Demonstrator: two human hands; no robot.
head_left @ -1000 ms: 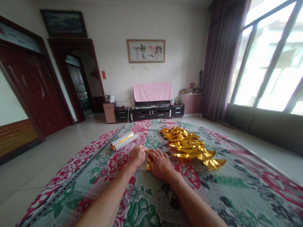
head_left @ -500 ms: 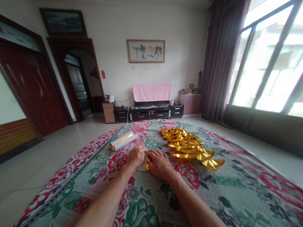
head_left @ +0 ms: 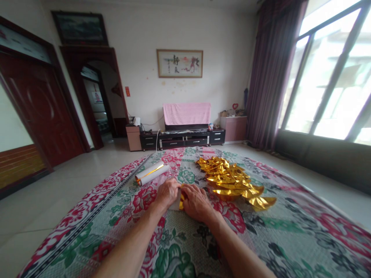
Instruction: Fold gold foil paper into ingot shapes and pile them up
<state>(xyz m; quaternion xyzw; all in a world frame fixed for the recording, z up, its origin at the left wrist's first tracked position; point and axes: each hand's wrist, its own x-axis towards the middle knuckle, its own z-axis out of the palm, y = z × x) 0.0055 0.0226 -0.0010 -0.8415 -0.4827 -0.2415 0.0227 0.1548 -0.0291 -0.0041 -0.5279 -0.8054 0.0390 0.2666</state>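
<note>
Near the middle of the flowered cloth [head_left: 174, 258], a small sheet of gold and white paper [head_left: 181, 202] lies between my hands. My left hand [head_left: 168, 193] has its fingers pinched on the sheet's upper left part. My right hand [head_left: 197, 199] rests over its right side, fingers curled and pressed on it, so much of the sheet is hidden. Right of my hands lies a pile of folded gold foil boats [head_left: 228, 177]. Rolled white and gold paper [head_left: 152, 173] sits beyond my left hand.
Beyond the cloth-covered table stands a low black cabinet [head_left: 184, 142] with a pink cloth [head_left: 187, 114] above it. Purple curtains [head_left: 266, 77] and a window are on the right, and a dark red door [head_left: 37, 104] is on the left.
The view has shifted slightly. Both hands remain at the same sheet, and a little more of its white part shows between them.
</note>
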